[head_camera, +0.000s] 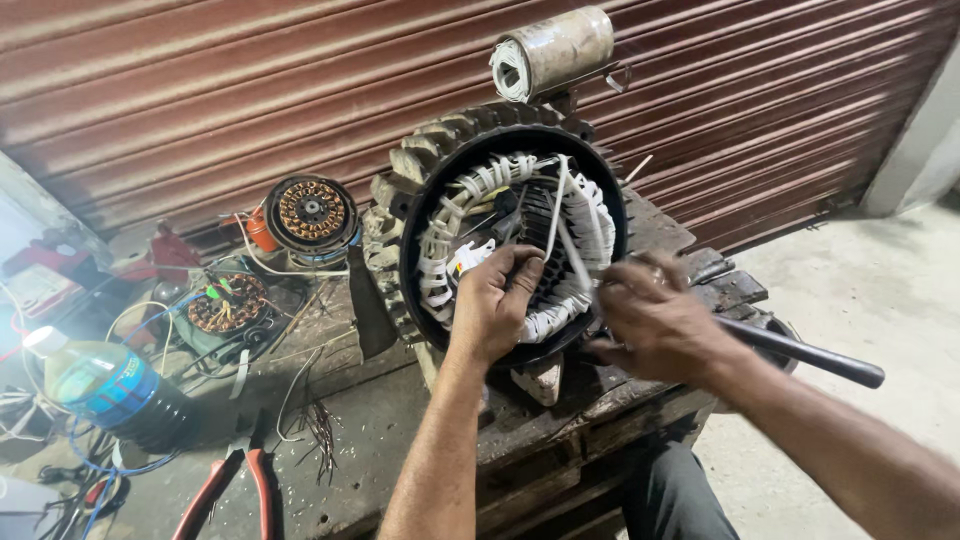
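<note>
A finned black motor stator housing (400, 170) stands on its side on a dark wooden bench (400, 430), its open bore facing me. White tape-wrapped windings (455, 205) ring the bore. My left hand (492, 305) reaches into the lower bore, fingers curled around the windings and a white tape strip (556, 215). My right hand (655, 320), blurred, sits at the housing's lower right rim, pinching the white tape that runs up into the bore. A grey cylindrical capacitor (555, 48) is mounted on top.
Two smaller copper-wound stators (310, 212) (228, 303) lie at the left with loose wires. A plastic bottle (110, 392) lies at front left, red-handled pliers (235, 485) near the front edge. A black bar (810, 355) sticks out right. A ribbed metal shutter (200, 90) stands behind.
</note>
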